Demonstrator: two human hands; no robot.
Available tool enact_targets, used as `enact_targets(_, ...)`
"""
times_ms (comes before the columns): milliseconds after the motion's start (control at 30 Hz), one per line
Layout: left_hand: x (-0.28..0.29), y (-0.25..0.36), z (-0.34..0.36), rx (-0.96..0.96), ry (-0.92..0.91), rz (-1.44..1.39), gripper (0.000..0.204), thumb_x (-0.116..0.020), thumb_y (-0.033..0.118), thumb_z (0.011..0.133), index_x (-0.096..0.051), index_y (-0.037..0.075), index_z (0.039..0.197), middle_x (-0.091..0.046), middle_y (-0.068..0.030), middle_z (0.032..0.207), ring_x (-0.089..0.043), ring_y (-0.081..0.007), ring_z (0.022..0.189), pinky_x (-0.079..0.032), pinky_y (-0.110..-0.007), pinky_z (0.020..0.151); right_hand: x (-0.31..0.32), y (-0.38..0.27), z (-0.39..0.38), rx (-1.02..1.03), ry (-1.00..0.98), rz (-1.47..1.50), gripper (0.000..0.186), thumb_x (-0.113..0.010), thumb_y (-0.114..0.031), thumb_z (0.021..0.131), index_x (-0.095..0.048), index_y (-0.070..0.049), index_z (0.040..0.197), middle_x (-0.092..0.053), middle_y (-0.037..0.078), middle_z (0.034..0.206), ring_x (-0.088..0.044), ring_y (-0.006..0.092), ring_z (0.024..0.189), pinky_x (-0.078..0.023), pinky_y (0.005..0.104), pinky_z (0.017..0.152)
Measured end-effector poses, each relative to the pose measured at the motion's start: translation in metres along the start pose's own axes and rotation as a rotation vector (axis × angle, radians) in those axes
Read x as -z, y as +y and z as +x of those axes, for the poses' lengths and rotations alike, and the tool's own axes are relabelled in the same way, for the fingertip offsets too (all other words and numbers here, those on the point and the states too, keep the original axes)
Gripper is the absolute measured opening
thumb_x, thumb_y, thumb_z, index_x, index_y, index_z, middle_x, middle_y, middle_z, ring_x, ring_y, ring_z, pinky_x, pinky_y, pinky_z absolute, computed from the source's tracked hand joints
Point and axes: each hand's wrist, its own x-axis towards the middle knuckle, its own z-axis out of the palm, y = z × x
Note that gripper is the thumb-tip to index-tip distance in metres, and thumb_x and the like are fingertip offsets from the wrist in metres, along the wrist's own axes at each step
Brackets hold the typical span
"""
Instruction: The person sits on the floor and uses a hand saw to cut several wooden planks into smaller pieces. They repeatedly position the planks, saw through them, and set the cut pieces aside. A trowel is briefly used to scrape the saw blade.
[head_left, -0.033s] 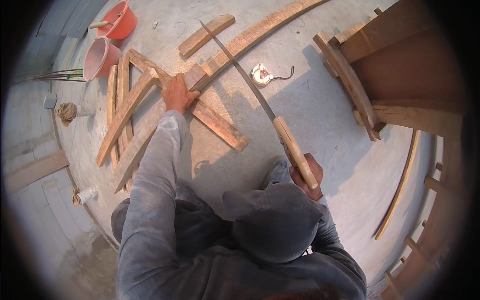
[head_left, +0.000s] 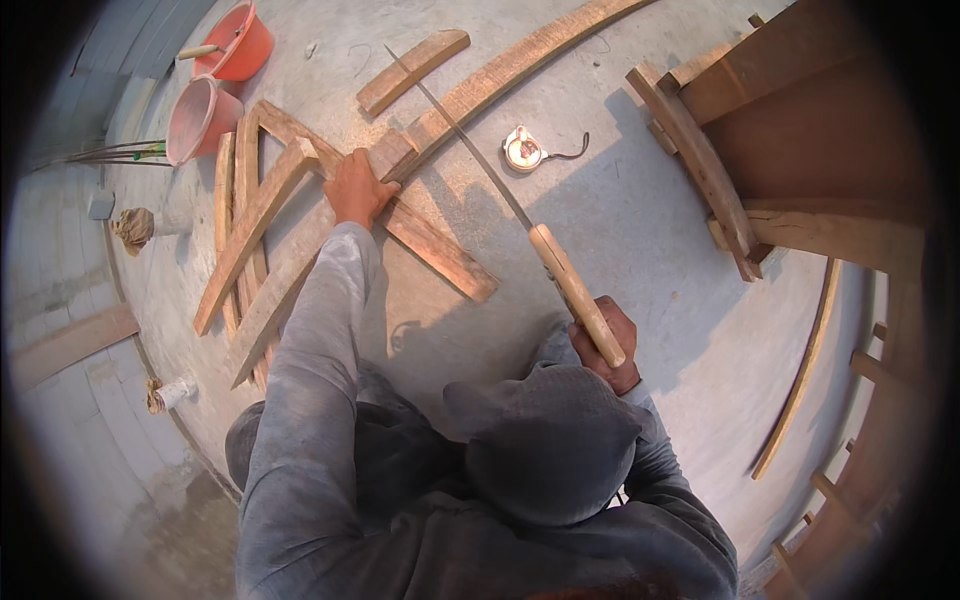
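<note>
My left hand [head_left: 357, 190] is closed over a wooden beam [head_left: 285, 285] near its far end. That beam slants up from the lower left and rests across other timber. Under it, a shorter plank [head_left: 440, 250] runs toward the lower right. My right hand [head_left: 608, 345] grips a handsaw [head_left: 575, 290] by its pale wooden handle, close to my knee. The thin blade points up and left, to the right of the beam's end. In the picture it crosses a long board [head_left: 500, 80] and a short wood block [head_left: 412, 72]; whether it touches either, I cannot tell.
A round tape measure [head_left: 523, 149] with a strap lies right of the blade. Two reddish buckets [head_left: 240, 55] stand far left, near thin rods [head_left: 115, 152]. Several timbers [head_left: 250, 230] lie beside my left arm. A large wooden structure [head_left: 800, 120] stands at right, with a thin strip [head_left: 800, 380] below it.
My right hand and the handsaw have shifted slightly left. The blade now shows thinner, turned more edge-on. My left hand keeps its hold on the wooden beam.
</note>
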Motion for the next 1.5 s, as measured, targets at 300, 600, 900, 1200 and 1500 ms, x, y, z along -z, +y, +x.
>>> enact_targets(300,-0.002,0.002,0.0,-0.019,0.031,0.036,0.061,-0.09,0.033,0.068,-0.058,0.008,0.113,-0.064,-0.0116,0.116,-0.06,-0.0324,0.115,-0.045,-0.049,0.09,-0.059,0.008,0.052,-0.021,-0.144,0.052,0.017,-0.072,0.0,0.081,-0.064,-0.004,0.096,-0.061,0.01,0.083,-0.065,0.0241,0.07,-0.052,0.0356,0.063)
enact_targets(600,-0.007,-0.008,0.0,-0.083,0.076,-0.007,0.06,-0.085,0.035,0.067,-0.057,0.004,0.11,-0.066,-0.0185,0.11,-0.061,-0.0384,0.112,-0.046,-0.051,0.089,0.026,0.009,-0.035,-0.053,-0.231,-0.04,0.019,-0.073,0.0,0.077,-0.063,-0.005,0.092,-0.065,0.012,0.079,-0.068,0.0264,0.067,-0.057,0.0359,0.069)
enact_targets(900,-0.017,-0.002,0.004,-0.141,0.151,-0.002,0.059,-0.09,0.032,0.065,-0.056,0.006,0.105,-0.064,-0.0141,0.106,-0.06,-0.0345,0.104,-0.045,-0.048,0.083,-0.097,0.025,0.114,0.082,-0.104,0.068,0.016,-0.071,-0.002,0.079,-0.059,-0.004,0.089,-0.058,0.011,0.075,-0.059,0.0237,0.06,-0.047,0.0357,0.056)
enact_targets(1200,-0.01,-0.009,-0.003,-0.106,0.11,0.01,0.059,-0.083,0.035,0.066,-0.055,0.005,0.109,-0.064,-0.0173,0.111,-0.06,-0.0379,0.109,-0.045,-0.05,0.083,0.023,0.019,-0.041,-0.045,-0.245,-0.066,0.019,-0.069,-0.001,0.078,-0.065,-0.005,0.096,-0.07,0.016,0.085,-0.074,0.0322,0.077,-0.06,0.0396,0.081)
enact_targets(1500,-0.018,0.002,0.008,-0.093,0.11,0.052,0.058,-0.089,0.032,0.066,-0.056,0.005,0.105,-0.064,-0.0139,0.108,-0.06,-0.0344,0.107,-0.044,-0.047,0.083,-0.101,0.036,0.129,0.064,-0.086,0.193,0.015,-0.071,-0.003,0.08,-0.057,-0.003,0.087,-0.056,0.01,0.072,-0.055,0.0215,0.056,-0.046,0.0359,0.054)
